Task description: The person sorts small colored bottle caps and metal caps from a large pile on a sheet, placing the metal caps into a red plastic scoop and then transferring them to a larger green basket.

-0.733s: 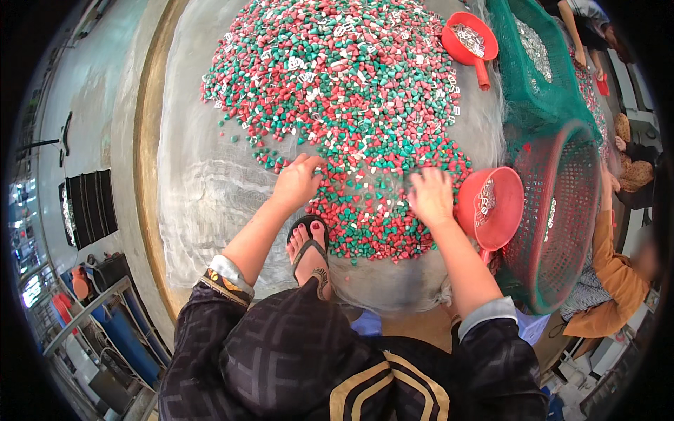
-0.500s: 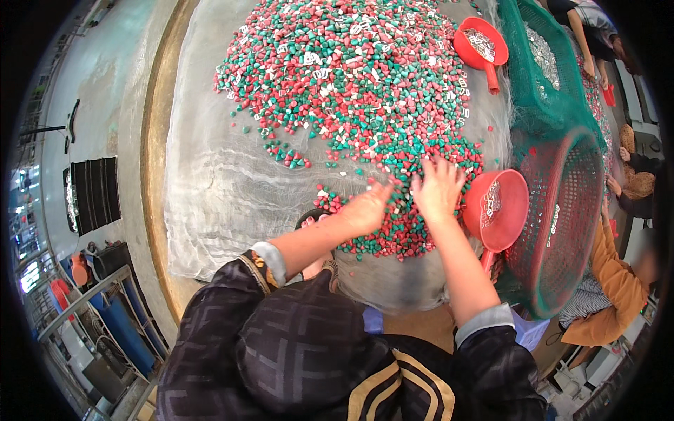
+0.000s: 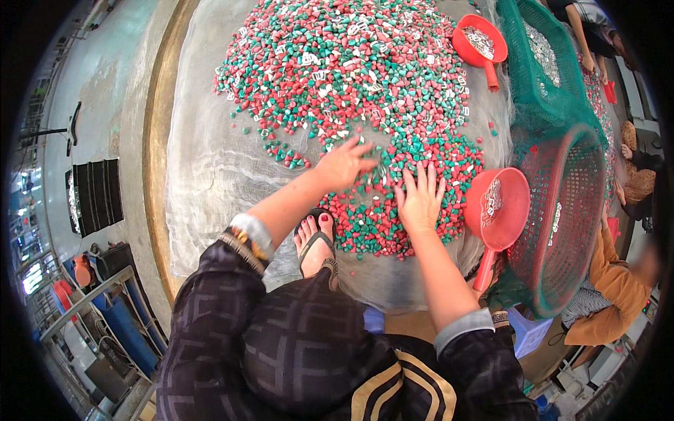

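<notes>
Lying heaped, small pointed pieces [image 3: 351,81], mostly red and green, some white; left hand [image 3: 340,167] and right hand [image 3: 421,201] apart, splayed.

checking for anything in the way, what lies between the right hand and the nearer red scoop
In the head view, a patch of small red and green pieces lies between the right hand and the nearer red scoop.

Your head view was bright and fairly evenly lit, with soft, faint shadows. White lights [image 3: 31,281] glared near the left rim. Black swallowed the corners, and the long ledge [image 3: 154,140] bowed. Your left hand [image 3: 342,167] looked slightly smeared; your right hand [image 3: 420,203] looked sharper.
</notes>
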A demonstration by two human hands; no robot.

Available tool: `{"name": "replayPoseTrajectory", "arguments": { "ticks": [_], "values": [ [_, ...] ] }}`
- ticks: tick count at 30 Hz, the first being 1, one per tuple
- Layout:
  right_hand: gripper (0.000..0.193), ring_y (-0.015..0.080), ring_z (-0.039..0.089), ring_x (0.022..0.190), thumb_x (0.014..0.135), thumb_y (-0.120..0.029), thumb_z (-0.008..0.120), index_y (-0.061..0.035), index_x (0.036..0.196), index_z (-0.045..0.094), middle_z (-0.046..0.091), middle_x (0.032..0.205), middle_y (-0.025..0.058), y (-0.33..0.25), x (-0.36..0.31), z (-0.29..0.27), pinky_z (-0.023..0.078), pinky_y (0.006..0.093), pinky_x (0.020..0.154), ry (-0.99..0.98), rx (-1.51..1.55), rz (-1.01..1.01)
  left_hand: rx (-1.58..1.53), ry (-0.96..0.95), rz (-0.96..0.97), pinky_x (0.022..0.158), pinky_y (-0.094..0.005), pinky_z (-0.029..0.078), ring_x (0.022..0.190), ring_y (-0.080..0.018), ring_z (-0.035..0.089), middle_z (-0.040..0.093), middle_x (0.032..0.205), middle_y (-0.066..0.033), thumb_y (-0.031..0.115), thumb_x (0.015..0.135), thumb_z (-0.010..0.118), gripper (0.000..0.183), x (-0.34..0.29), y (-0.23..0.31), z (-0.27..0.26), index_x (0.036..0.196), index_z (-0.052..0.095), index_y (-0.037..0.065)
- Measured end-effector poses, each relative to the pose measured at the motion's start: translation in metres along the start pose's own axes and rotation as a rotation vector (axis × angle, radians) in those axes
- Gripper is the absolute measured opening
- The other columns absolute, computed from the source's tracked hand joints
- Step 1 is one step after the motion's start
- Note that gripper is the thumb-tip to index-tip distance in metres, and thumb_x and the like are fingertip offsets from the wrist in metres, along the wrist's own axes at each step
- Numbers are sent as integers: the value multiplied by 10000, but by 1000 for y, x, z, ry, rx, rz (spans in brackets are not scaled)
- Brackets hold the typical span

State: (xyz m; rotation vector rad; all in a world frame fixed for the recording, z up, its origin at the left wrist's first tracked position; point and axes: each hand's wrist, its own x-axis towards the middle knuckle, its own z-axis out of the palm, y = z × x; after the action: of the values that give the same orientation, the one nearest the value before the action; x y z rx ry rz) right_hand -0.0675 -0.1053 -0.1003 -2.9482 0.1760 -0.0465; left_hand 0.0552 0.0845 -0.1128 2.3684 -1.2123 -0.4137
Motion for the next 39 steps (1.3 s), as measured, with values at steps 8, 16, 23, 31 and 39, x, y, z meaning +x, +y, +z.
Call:
{"name": "replayPoseTrajectory", "arguments": {
  "ticks": [8,16,23,31,39],
  "values": [
    [202,259,457,1049,728,-178,650,-136,926,653,543,1045,62,-3,4,-10,344,428,895,121,140,49,-190,318,-450,782,-384,461,890,-297,575,605,933,-125,34,698,616,208,-60,3,-19,893,673,78],
    [152,235,487,906,682,-188,703,-136,824,683,522,844,37,-38,14,3,385,405,823,-76,207,25,-89,258,-165,787,-380,426,847,-273,544,564,807,-76,141,700,666,156,-20,24,16,847,655,91],
    [87,233,567,752,724,-97,671,-64,804,665,598,784,81,-24,18,9,458,343,705,-25,537,219,-356,218,-273,696,-327,453,779,-192,576,567,801,-54,82,733,634,69,-13,15,18,801,618,78],
    [109,108,582,712,840,-58,571,29,897,603,631,797,48,25,51,-43,475,255,672,597,965,567,-1315,388,-637,553,-246,485,733,-164,639,616,763,-65,-4,744,591,88,-50,-28,-32,775,512,19],
    [150,93,528,535,799,-63,628,39,903,593,610,709,64,75,97,-79,436,237,466,374,1159,737,-1062,186,-592,535,-213,440,584,-67,539,583,697,-16,-24,732,571,188,-46,-26,-18,918,555,7]
  ]
}}
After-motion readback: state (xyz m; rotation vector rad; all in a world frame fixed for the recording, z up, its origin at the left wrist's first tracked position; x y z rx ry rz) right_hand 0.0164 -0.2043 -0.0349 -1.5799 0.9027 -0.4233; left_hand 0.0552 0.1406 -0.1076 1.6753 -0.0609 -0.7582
